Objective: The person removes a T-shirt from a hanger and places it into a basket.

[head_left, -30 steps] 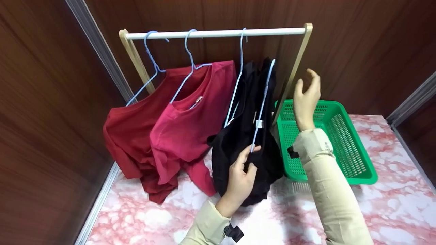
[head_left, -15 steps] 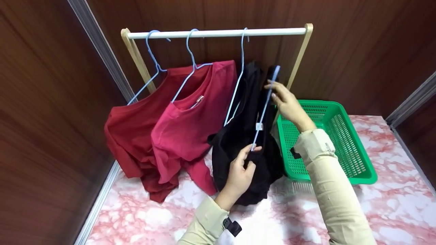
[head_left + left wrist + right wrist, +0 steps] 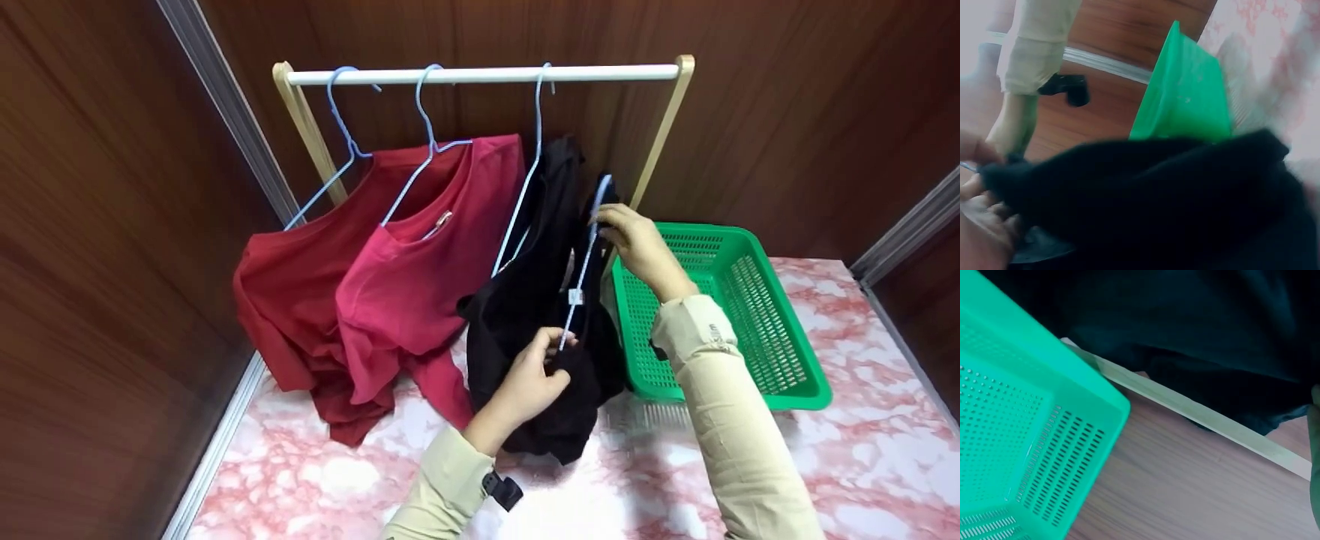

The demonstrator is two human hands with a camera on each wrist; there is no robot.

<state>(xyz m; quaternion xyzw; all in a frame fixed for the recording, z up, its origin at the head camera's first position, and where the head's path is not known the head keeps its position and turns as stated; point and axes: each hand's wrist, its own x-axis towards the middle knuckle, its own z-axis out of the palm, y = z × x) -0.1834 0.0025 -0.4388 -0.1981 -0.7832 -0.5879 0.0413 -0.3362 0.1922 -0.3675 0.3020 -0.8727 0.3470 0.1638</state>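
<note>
A light blue clothes hanger (image 3: 587, 264) with a small white label beside it lies along a black garment (image 3: 609, 330), apart from the rack's bar. My left hand (image 3: 531, 379) grips the hanger's near end together with the dark cloth; in the left wrist view the black cloth (image 3: 1174, 197) hangs from the fingers. At the hanger's far end, my right hand (image 3: 637, 240) curls its fingers over the wire and cloth. Just left of it, another black garment (image 3: 517, 322) hangs from the rack on its own blue hanger (image 3: 537, 142).
A clothes rack's white bar (image 3: 480, 75) also carries a dark red top (image 3: 300, 292) and a crimson top (image 3: 420, 300). The green perforated basket (image 3: 814, 360) stands to the right, under my right forearm. Wood-patterned walls surround the pink marbled surface (image 3: 300, 480).
My right hand has come left from above the basket onto the hanger's far end. Hanger and black garment have been lowered and drawn slightly nearer, my left hand keeping hold.
</note>
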